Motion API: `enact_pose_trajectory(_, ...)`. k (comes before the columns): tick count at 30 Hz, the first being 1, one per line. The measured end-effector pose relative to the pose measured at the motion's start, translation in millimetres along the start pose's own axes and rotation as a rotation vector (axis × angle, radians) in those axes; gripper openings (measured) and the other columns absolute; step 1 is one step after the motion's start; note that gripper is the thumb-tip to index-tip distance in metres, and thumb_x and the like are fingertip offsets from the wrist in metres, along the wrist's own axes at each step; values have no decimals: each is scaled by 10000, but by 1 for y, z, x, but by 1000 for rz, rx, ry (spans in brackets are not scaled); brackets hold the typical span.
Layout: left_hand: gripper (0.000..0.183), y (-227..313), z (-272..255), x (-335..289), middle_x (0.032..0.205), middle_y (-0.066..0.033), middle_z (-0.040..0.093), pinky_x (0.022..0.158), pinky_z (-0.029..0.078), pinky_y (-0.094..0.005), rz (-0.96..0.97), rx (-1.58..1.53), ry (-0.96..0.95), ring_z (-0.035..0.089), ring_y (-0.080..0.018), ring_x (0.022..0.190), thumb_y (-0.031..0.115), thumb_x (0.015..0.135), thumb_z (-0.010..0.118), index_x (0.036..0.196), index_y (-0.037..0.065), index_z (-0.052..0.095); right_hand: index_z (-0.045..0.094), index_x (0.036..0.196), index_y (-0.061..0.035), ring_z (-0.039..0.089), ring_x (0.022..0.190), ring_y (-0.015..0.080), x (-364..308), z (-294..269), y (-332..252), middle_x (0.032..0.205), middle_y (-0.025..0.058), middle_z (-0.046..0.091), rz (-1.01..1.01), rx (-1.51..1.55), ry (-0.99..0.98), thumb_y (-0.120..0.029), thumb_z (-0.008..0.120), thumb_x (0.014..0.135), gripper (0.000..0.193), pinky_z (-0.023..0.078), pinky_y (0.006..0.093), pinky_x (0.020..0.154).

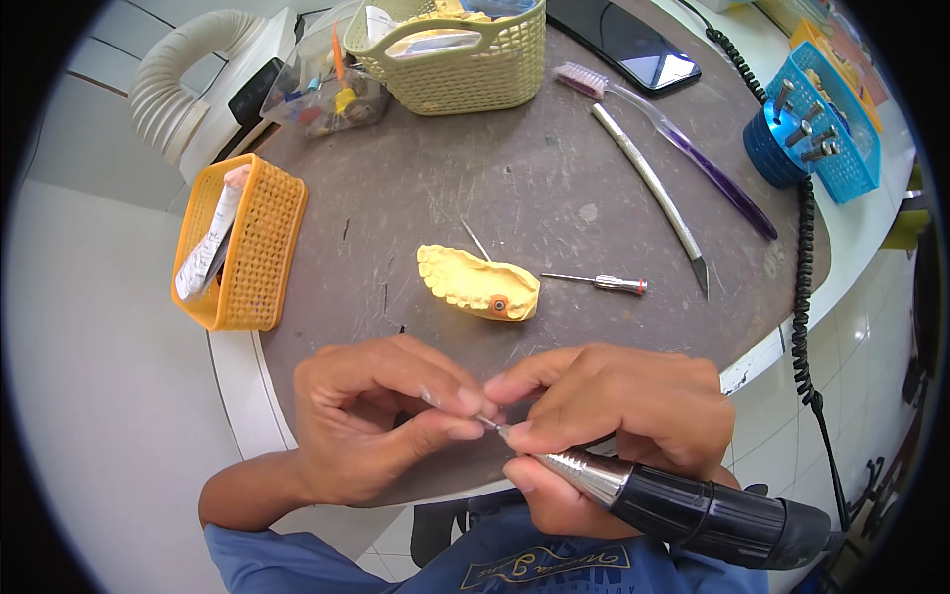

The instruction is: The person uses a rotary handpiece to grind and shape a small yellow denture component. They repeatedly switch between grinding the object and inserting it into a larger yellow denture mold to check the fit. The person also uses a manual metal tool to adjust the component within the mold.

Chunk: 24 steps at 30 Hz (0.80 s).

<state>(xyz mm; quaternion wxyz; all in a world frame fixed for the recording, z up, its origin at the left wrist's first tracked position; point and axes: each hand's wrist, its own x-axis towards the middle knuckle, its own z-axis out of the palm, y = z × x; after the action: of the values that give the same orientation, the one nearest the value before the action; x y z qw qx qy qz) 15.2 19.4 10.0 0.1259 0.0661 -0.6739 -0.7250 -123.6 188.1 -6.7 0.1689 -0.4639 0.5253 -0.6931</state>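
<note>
My right hand (633,406) is wrapped around a black and silver rotary handpiece (693,510), its nose toward my left hand. A thin metal bur (489,423) sticks out of the nose. My left hand (386,416) is closed in a pinch at the bur's tip; whatever small thing its fingertips hold is hidden. Beyond both hands a yellow dental plaster model (465,280) lies on the table, with an orange-brown ring around a dark hole near its right end. Beside it are a small screwdriver (604,283) and a thin metal pin (476,241).
On the grey-brown table (366,188) lie a craft knife (648,178), a purple toothbrush (708,163) and a phone (633,45). An orange basket (262,247) stands left, a green basket (475,69) behind. At right are a blue bur holder (775,148) and a coiled cord (805,267).
</note>
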Motion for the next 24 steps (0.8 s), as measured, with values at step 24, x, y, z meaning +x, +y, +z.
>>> enact_pose_trajectory(24, 166, -1, -3, 5, 985, -198, 726, 819, 612, -331, -11, 42, -46, 742, -231, 928, -127, 837, 767, 975, -54, 713, 709, 867, -9, 757, 822, 288, 0, -3, -4, 811, 142, 710, 25, -63, -27, 23, 830, 701, 208, 601, 324, 690)
